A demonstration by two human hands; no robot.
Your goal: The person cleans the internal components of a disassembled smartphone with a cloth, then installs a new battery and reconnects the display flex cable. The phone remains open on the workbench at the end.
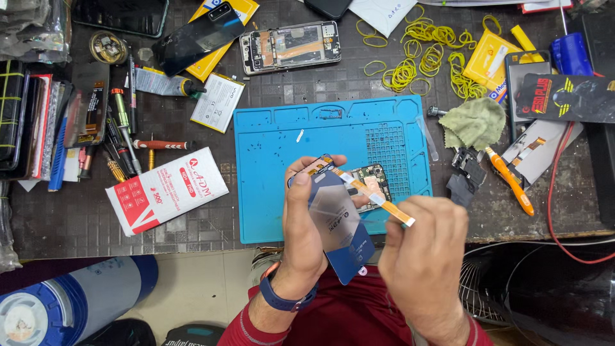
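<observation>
My left hand (pixel 304 224) grips a phone display panel (pixel 343 234) by its edge, its back side up, blue with a clear film. An orange flex ribbon (pixel 371 195) runs from the panel's top toward the right. My right hand (pixel 426 256) pinches the ribbon's free end. Both hands hover over the near edge of a blue silicone repair mat (pixel 282 141). A small green circuit board (pixel 375 179) lies on the mat just behind the panel.
An opened phone frame (pixel 289 45) and a black phone (pixel 195 37) lie at the back. Screwdrivers (pixel 125 128), a battery (pixel 218 101) and a red and white packet (pixel 165 190) sit left. Yellow rubber bands (pixel 426 54), a green cloth (pixel 475 123) and an orange tool (pixel 509 181) lie right.
</observation>
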